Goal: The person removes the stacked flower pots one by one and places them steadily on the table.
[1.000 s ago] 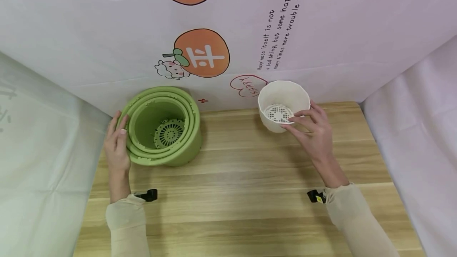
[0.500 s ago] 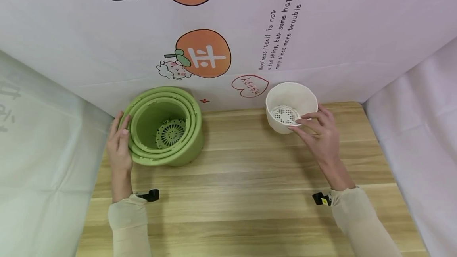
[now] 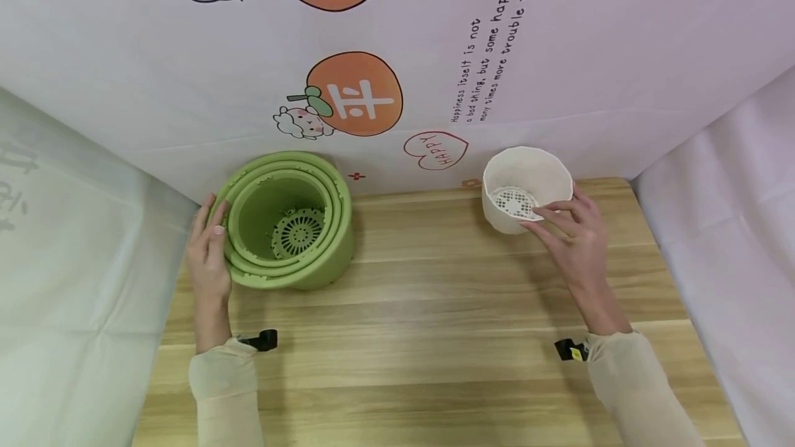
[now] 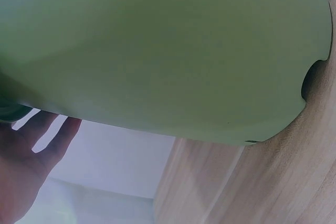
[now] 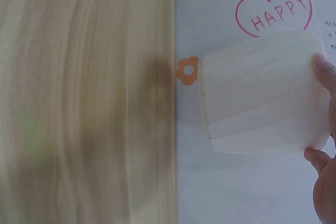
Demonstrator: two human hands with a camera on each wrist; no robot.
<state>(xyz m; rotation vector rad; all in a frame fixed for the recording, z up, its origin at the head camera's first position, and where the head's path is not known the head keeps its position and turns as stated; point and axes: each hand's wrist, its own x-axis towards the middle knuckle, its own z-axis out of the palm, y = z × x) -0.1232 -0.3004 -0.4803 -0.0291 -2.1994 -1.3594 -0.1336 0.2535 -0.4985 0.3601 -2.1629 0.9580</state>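
Note:
A stack of nested green plastic flowerpots (image 3: pixel 323 274) stands upright on the wooden table at the back left, with a slotted base showing inside. My left hand (image 3: pixel 208 257) rests against the outer left side of its rim, fingers fairly straight. In the left wrist view, the outer green wall (image 4: pixel 173 56) fills most of the picture and the fingers (image 4: pixel 60 140) touch it near the rim. My right hand (image 3: pixel 577 240) pinches the near right rim of a white flowerpot (image 3: pixel 502 216) with a perforated base. In the right wrist view, this pot (image 5: pixel 262 98) hangs above the tabletop.
The wooden table (image 3: pixel 397 336) ends at the back against an upright white printed cloth (image 3: pixel 422 40). Plain white cloth walls (image 3: pixel 714 178) border both sides. A small black wrist camera (image 3: pixel 263 340) sits on each wrist.
My right hand has carried the white flowerpot to the right and slightly toward me. My left hand and the green flowerpots have stayed nearly in place.

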